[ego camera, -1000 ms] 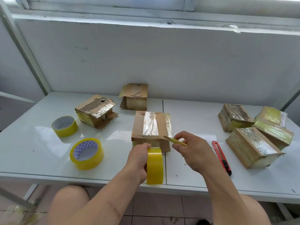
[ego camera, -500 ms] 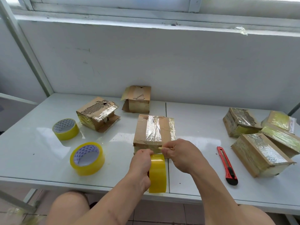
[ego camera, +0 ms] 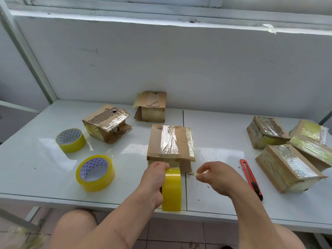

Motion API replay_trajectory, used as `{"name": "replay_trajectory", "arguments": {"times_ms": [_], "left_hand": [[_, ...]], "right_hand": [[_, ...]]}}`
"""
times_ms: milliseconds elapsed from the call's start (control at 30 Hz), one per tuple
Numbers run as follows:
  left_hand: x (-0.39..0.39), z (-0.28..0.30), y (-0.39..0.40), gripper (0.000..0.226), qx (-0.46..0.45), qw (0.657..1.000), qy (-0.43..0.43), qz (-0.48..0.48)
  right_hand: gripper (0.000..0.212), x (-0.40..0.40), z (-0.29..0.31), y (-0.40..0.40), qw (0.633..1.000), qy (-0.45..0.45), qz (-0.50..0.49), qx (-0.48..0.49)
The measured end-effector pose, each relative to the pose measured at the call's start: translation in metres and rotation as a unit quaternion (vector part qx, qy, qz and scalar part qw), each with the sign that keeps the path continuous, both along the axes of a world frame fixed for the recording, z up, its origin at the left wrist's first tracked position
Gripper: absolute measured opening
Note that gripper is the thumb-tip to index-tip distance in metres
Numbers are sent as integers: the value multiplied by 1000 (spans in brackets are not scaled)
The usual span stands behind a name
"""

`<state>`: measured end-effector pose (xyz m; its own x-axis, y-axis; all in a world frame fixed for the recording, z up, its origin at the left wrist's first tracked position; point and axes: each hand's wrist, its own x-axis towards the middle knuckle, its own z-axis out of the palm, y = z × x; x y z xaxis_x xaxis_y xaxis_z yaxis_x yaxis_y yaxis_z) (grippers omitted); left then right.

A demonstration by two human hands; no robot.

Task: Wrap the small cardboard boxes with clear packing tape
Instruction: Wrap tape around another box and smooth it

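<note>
We see the left hand [ego camera: 156, 175] gripping the upright yellow tape roll [ego camera: 171, 190] at the table's [ego camera: 215, 133] near edge | right hand [ego camera: 216, 177] pinches the pulled tape end [ego camera: 191, 174] | cardboard box [ego camera: 170, 141] just beyond, centre | red box cutter [ego camera: 251, 178] right.

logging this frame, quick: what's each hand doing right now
Left hand: closed, gripping the upright tape roll.
Right hand: closed, pinching the free tape end pulled off that roll.
</note>
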<state>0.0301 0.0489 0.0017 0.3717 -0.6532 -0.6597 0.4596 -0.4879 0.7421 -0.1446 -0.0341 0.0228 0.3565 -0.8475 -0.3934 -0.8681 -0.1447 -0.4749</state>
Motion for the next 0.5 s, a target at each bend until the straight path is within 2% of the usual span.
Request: {"name": "replay_trajectory", "arguments": {"times_ms": [67,133,200,267,333,400,500], "left_hand": [[-1,1,1,8,-5,1000,4,-6],[-1,0,2,8,-10,1000,-3,-7],[-1,0,3,9,-15,1000,-14,-9],[0,1,3,9,-22,1000,-15,-10],[0,1,3,10,-29,999,-13,-11],[0,2,4,10,-36,999,-18,-14],[4,2,8,11,-48,998,-20,-20]], "right_hand": [[28,-2,-17,1,999,35,-10,-21],[30,0,-27,1,992,43,-34,-113],[23,7,-22,3,968,-68,-80,-228],[17,23,-12,4,931,-212,-66,-288],[21,44,-7,-1,927,-254,18,-276],[27,60,-11,-11,946,-215,97,-224],[30,68,-27,-27,958,-184,136,-175]]}}
